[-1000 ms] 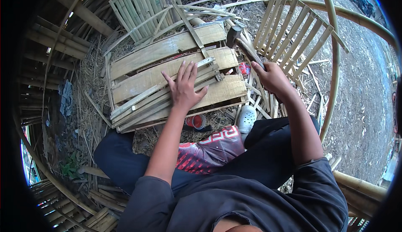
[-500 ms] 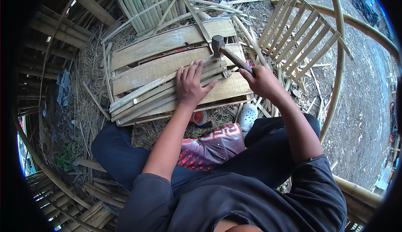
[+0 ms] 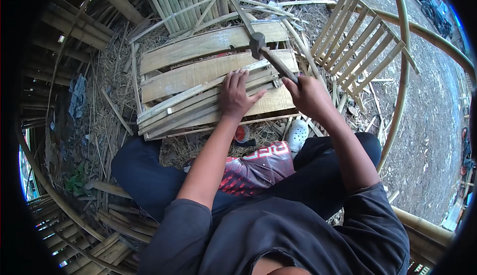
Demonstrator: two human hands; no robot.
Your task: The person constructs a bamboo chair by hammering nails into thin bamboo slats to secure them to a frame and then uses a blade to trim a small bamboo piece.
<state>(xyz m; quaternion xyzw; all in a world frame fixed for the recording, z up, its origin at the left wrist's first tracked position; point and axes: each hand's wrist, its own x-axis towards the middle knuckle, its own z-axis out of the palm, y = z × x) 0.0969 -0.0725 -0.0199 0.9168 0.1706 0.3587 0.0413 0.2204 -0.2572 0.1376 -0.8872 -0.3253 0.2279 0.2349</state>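
Observation:
My right hand [image 3: 309,96] grips the wooden handle of a hammer [image 3: 279,64], whose dark metal head is over the far right part of a low plank bench [image 3: 181,79]. My left hand [image 3: 237,94] lies with fingers spread on a bundle of bamboo slats [image 3: 191,105], pressing them against the bench top. The slats run side by side, slanting up to the right, and a short crosspiece lies at their right ends. Whether the hammer head touches anything beneath it I cannot tell.
A slatted bamboo panel [image 3: 358,41] leans at the far right, near a curved bamboo pole [image 3: 401,76]. Another slat panel [image 3: 186,4] stands behind the bench. By my legs are a small red-filled container [image 3: 242,133], a pale clog [image 3: 298,135] and a printed cloth [image 3: 258,170].
The view has shifted slightly, so the bench sits a little higher and further right. The hammer head has lifted away from the slats' right ends. My left hand stays on the slats.

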